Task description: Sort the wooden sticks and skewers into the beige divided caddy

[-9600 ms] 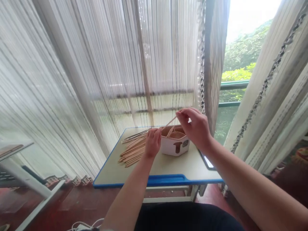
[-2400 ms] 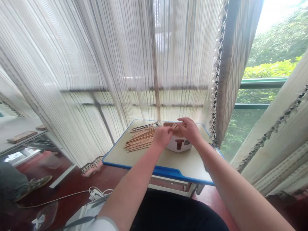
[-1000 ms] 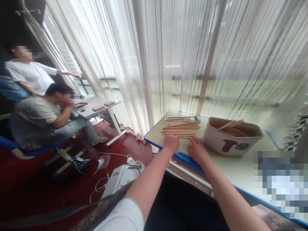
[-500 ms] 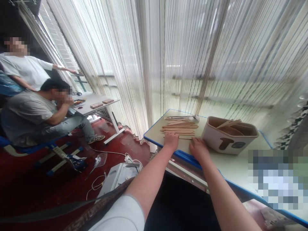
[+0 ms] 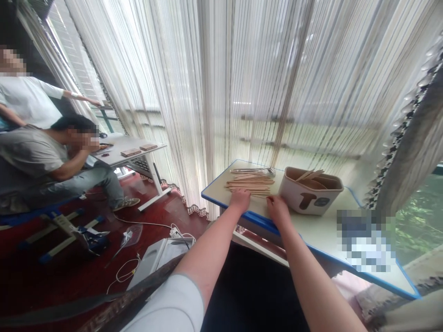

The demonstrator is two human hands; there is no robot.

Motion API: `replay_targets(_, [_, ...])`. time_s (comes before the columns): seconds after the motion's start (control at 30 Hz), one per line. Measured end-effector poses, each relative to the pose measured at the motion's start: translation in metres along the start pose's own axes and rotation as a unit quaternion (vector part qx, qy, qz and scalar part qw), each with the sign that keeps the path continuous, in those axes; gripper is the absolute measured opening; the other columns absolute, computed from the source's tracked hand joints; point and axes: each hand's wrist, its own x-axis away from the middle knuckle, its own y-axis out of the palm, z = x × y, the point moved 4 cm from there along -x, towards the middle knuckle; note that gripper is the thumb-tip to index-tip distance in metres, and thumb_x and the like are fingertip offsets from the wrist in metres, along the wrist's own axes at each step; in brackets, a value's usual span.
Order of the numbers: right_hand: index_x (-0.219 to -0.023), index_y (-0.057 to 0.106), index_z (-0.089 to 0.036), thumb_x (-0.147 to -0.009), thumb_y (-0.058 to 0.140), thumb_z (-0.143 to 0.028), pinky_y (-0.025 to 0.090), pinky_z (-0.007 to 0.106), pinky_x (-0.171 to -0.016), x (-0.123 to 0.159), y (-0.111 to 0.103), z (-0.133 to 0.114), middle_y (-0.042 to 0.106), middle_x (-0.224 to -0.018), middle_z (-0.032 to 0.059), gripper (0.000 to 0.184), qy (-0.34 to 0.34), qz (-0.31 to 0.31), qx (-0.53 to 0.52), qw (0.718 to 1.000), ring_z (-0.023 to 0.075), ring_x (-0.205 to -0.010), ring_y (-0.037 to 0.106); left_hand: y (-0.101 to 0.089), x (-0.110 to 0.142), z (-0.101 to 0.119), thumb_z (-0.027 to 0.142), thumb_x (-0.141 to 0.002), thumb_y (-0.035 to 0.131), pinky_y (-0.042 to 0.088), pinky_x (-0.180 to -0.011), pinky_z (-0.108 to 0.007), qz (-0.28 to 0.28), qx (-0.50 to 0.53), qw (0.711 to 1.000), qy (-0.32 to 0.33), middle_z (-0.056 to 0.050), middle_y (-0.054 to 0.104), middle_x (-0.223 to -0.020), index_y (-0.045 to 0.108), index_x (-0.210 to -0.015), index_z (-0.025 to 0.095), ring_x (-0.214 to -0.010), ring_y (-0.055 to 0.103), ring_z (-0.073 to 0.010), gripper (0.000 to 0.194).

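Observation:
A pile of wooden chopsticks (image 5: 254, 181) lies side by side on the white, blue-edged table (image 5: 259, 207). My left hand (image 5: 240, 200) is curled at the left end of the nearest ones, its fingertips partly hidden. At their right end, my right hand (image 5: 278, 210) has its fingers pinched together by the tip of a chopstick. Silver cutlery (image 5: 254, 170) lies just beyond the pile. To the right of my right hand stands a pale bin (image 5: 304, 203) with a brown inner wall, holding several wooden utensils (image 5: 309, 175).
Sheer curtains (image 5: 221, 92) hang behind the table. A blurred-out item (image 5: 367, 240) sits at its right end. On the left, one person sits and another stands by a second table (image 5: 138, 143). Cables and a grey case (image 5: 159, 258) are on the red floor.
The view has turned slightly to the right, so everything sits further left. Both hands stay at the ends of the nearest chopsticks, and the right hand looks a little more closed.

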Motion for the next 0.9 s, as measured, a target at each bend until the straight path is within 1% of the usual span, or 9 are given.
replay_targets(0.07, [-0.095, 0.064, -0.016, -0.084, 0.041, -0.036, 0.042, 0.032, -0.080, 0.003, -0.007, 0.004, 0.067, -0.092, 0.0102, 0.033, 0.028, 0.022, -0.072, 0.997, 0.0212, -0.086, 0.059, -0.001, 0.001, 0.001, 0.023, -0.090, 0.042, 0.040, -0.091, -0.034, 0.007, 0.001, 1.000, 0.013, -0.008, 0.062, -0.097, 0.067, -0.097, 0.020, -0.101, 0.049, -0.0204, 0.026])
replay_targets(0.13, [-0.094, 0.065, -0.016, -0.080, 0.045, -0.043, 0.043, 0.033, -0.078, 0.008, -0.014, 0.011, 0.067, -0.089, 0.0094, 0.036, 0.070, 0.048, -0.161, 0.983, 0.0219, -0.084, 0.059, -0.002, 0.001, 0.001, 0.023, -0.090, 0.043, 0.041, -0.090, -0.033, 0.022, 0.001, 1.000, 0.016, -0.007, 0.061, -0.097, 0.067, -0.095, 0.020, -0.100, 0.049, -0.0202, 0.025])
replay_targets(0.2, [-0.092, 0.066, -0.015, -0.075, 0.049, -0.046, 0.044, 0.035, -0.078, 0.011, -0.018, 0.017, 0.067, -0.087, 0.0096, 0.039, 0.102, 0.068, -0.220, 0.968, 0.0229, -0.083, 0.059, -0.003, 0.001, 0.001, 0.022, -0.090, 0.044, 0.040, -0.090, -0.033, 0.040, 0.004, 0.999, 0.015, -0.007, 0.060, -0.098, 0.068, -0.095, 0.020, -0.101, 0.048, -0.0202, 0.025])
replay_targets(0.3, [-0.092, 0.066, -0.014, -0.073, 0.051, -0.047, 0.045, 0.035, -0.078, 0.012, -0.020, 0.021, 0.068, -0.087, 0.0102, 0.041, 0.115, 0.080, -0.243, 0.960, 0.0231, -0.084, 0.060, -0.001, 0.001, 0.000, 0.021, -0.090, 0.043, 0.040, -0.091, -0.032, 0.051, 0.010, 0.999, 0.015, -0.007, 0.060, -0.096, 0.068, -0.097, 0.021, -0.100, 0.048, -0.0196, 0.026])
replay_targets(0.47, [-0.099, 0.065, -0.011, -0.074, 0.049, -0.048, 0.049, 0.032, -0.072, 0.011, -0.020, 0.025, 0.069, -0.085, 0.0105, 0.047, 0.141, 0.092, -0.307, 0.937, 0.0218, -0.081, 0.063, 0.001, 0.001, -0.002, 0.017, -0.090, 0.042, 0.040, -0.091, -0.031, 0.052, 0.020, 0.998, 0.025, -0.006, 0.061, -0.098, 0.066, -0.102, 0.021, -0.101, 0.048, -0.0190, 0.027])
replay_targets(0.57, [-0.099, 0.065, -0.011, -0.073, 0.054, -0.047, 0.050, 0.031, -0.072, 0.012, -0.020, 0.026, 0.068, -0.085, 0.0096, 0.046, 0.160, 0.086, -0.360, 0.915, 0.0209, -0.082, 0.063, 0.003, 0.000, -0.002, 0.015, -0.089, 0.043, 0.040, -0.091, -0.031, 0.049, 0.024, 0.998, 0.023, -0.007, 0.061, -0.099, 0.065, -0.104, 0.020, -0.100, 0.049, -0.0187, 0.027])
replay_targets(0.67, [-0.099, 0.065, -0.013, -0.071, 0.057, -0.047, 0.051, 0.032, -0.072, 0.013, -0.023, 0.024, 0.068, -0.084, 0.0087, 0.044, 0.162, 0.083, -0.380, 0.907, 0.0206, -0.080, 0.062, 0.003, -0.002, -0.001, 0.015, -0.089, 0.044, 0.039, -0.093, -0.032, 0.045, 0.024, 0.999, 0.015, -0.008, 0.061, -0.099, 0.065, -0.102, 0.019, -0.101, 0.050, -0.0189, 0.025])
replay_targets(0.8, [-0.097, 0.065, -0.014, -0.072, 0.056, -0.047, 0.051, 0.033, -0.067, 0.017, -0.028, 0.014, 0.068, -0.081, 0.0077, 0.043, 0.163, 0.083, -0.381, 0.906, 0.0203, -0.074, 0.061, 0.000, -0.001, 0.002, 0.015, -0.088, 0.047, 0.041, -0.090, -0.035, 0.041, 0.024, 0.999, 0.022, -0.008, 0.062, -0.099, 0.065, -0.100, 0.019, -0.099, 0.053, -0.0202, 0.022])
replay_targets(0.9, [-0.095, 0.066, -0.014, -0.075, 0.055, -0.048, 0.050, 0.033, -0.067, 0.021, -0.043, -0.005, 0.068, -0.082, 0.0081, 0.041, 0.154, 0.097, -0.375, 0.909, 0.0212, -0.077, 0.062, -0.008, 0.008, 0.003, 0.017, -0.088, 0.048, 0.043, -0.090, -0.035, 0.096, 0.049, 0.994, 0.027, -0.006, 0.064, -0.095, 0.066, -0.097, 0.022, -0.097, 0.056, -0.0193, 0.021])
